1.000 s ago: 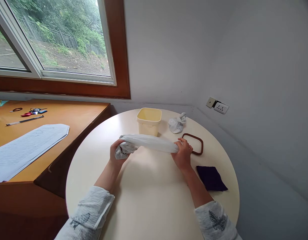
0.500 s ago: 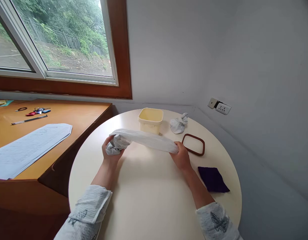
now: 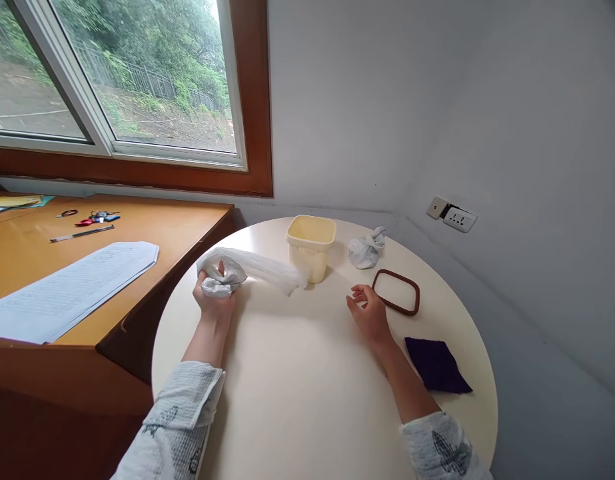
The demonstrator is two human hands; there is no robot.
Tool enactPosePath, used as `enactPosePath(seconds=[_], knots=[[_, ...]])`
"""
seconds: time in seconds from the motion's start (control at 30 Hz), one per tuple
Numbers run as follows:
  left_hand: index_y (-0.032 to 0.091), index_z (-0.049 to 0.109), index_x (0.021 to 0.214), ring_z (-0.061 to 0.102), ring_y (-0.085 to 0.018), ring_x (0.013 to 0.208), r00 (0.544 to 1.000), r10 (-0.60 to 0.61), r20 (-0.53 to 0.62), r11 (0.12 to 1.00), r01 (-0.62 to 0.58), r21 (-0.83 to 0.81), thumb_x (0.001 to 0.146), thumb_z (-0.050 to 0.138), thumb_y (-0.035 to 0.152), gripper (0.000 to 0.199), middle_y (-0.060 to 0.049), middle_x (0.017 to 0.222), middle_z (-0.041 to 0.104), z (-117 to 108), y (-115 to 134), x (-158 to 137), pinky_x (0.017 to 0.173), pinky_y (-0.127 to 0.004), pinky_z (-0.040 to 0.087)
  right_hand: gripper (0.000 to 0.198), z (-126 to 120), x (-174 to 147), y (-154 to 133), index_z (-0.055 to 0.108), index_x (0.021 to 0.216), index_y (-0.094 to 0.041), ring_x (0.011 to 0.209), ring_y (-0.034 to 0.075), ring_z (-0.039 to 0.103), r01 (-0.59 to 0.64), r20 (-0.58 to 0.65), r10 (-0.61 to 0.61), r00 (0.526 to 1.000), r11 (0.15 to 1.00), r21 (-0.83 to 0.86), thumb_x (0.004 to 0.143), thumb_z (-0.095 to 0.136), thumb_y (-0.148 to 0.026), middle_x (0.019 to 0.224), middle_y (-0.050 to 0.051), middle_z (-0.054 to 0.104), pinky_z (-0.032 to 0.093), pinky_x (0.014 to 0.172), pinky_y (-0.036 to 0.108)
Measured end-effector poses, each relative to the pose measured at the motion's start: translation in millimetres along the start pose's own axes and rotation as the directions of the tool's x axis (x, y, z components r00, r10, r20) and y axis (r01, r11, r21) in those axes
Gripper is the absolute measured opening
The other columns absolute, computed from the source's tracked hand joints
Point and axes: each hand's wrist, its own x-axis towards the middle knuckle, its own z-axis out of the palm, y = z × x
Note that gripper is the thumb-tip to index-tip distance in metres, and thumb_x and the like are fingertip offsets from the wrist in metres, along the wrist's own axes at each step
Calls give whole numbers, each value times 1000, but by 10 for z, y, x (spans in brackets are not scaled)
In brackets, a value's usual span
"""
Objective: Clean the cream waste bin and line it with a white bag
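My left hand (image 3: 213, 293) is closed on the bunched end of a white plastic bag (image 3: 267, 268) above the left side of the round table. The bag's long, see-through part stretches right, its loose end near the front of a pale yellow tub (image 3: 312, 248). My right hand (image 3: 371, 315) holds nothing; its fingers are curled but apart, just left of a brown rounded rectangular frame (image 3: 396, 292). A dark purple cloth (image 3: 438, 365) lies close to my right forearm. Behind the frame sits a knotted white plastic bag (image 3: 367, 249) with something inside that I cannot make out.
The round cream table (image 3: 297, 400) stands beside a wooden desk (image 3: 187, 227). On the desk are sheets of paper (image 3: 77, 290), a pen (image 3: 82, 233) and a bunch of keys (image 3: 101, 217). A wall socket (image 3: 460, 219) is at the right, a window (image 3: 157, 80) at the left.
My right hand has let go of the bag's far end, which now hangs loose near the tub. My left hand still grips the bunched end. The view has shifted slightly.
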Motion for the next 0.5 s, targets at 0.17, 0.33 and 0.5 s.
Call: enactPosePath(seconds=[0.17, 0.33, 0.5], knots=[[26, 58, 91, 62, -13, 90, 983, 179, -27, 973, -173, 150, 89, 31, 28, 27, 1, 86, 65, 2, 81, 73, 78, -28, 50, 20, 6, -5, -7, 55, 90, -20, 73, 17, 58, 19, 20, -19, 1000, 1000, 9, 74, 51, -31, 84, 4, 60, 44, 70, 32], [25, 54, 109, 55, -10, 104, 897, 435, 74, 832, -432, 349, 82, 50, 21, 27, 3, 105, 61, 66, 14, -32, 86, -18, 43, 19, 13, -16, -13, 56, 89, -20, 75, 17, 58, 18, 39, -19, 999, 1000, 24, 74, 51, -31, 83, 4, 60, 45, 70, 32], [27, 53, 113, 60, -18, 92, 898, 403, 174, 528, -383, 758, 72, 62, 24, 42, -2, 95, 65, 32, -129, -115, 83, -27, 45, 20, 15, -23, -15, 57, 89, -20, 76, 18, 57, 3, 62, -6, 998, 999, 43, 74, 50, -32, 82, 4, 60, 45, 68, 31]])
